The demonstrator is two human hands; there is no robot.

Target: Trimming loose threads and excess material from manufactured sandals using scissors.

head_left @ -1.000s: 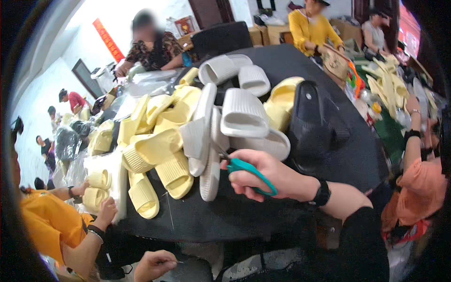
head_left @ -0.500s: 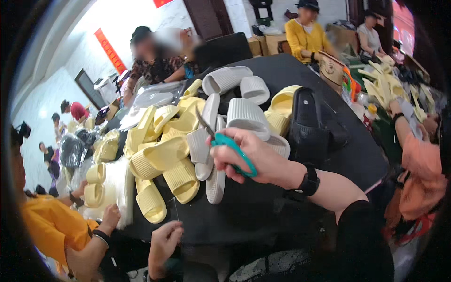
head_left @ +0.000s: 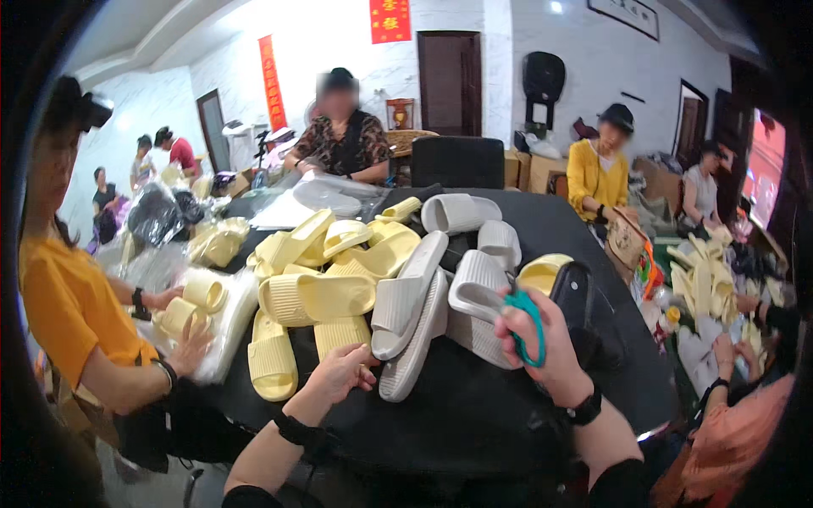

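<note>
While everyone crowds the black table [head_left: 474, 415], two red banners hang on the back wall: a long one [head_left: 270, 82] left of the dark door [head_left: 450, 83], a squarer one [head_left: 390, 20] above it. Clear plastic bags [head_left: 224, 326] at the left edge hold yellow slippers, under another person's hands. Loose yellow slippers [head_left: 318, 296] and grey slippers [head_left: 411, 305] pile mid-table. Right hand [head_left: 542, 351] is closed around teal scissors [head_left: 529, 326], touching the grey ones. Left hand [head_left: 339, 374], fingers loosely open, rests against a yellow slipper.

White marble walls [head_left: 500, 76], dark wooden door [head_left: 450, 80], red banners [head_left: 271, 80]
</note>
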